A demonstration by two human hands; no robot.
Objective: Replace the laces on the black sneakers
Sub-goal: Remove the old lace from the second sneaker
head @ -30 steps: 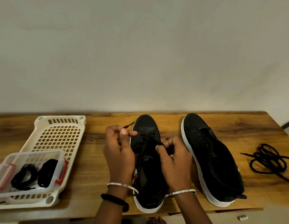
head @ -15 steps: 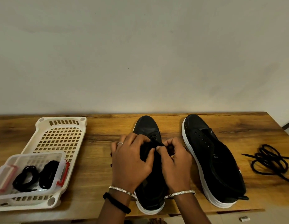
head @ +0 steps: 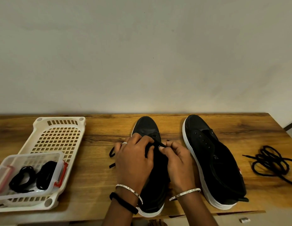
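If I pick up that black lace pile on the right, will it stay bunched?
Probably not: the lace pile lies in loose limp loops, so it would likely dangle and untangle. It looks thin, so probably light.

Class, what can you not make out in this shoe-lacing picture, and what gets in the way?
Head view:
- Sneaker being laced: the left hand and right hand cover its eyelets and most of the lace.
- Loose laces: cut off by the right edge.
- Clear box: cut off by the left edge.
- Small floor object: too small.
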